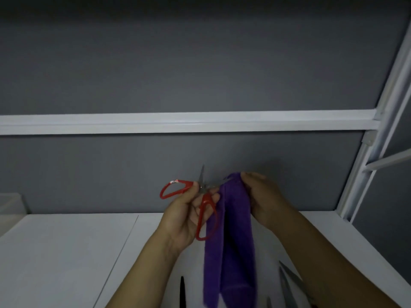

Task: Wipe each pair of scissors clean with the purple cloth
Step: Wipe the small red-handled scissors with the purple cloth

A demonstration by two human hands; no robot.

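My left hand [185,213] holds red-handled scissors [178,187] near the pivot, blades spread wide apart. One blade points up; the other runs right into the top of the purple cloth [231,245]. My right hand [260,194] pinches the cloth's top over that blade, and the rest of the cloth hangs down over the white table [66,252]. Another pair of scissors [291,285] with grey blades lies on the table at the lower right, partly behind my right forearm. A dark narrow blade [182,292] lies at the bottom edge, left of the cloth.
A grey partition wall with a white rail [178,122] stands behind the table. A white metal frame post [378,134] rises at the right. A pale box [11,203] sits at the far left edge.
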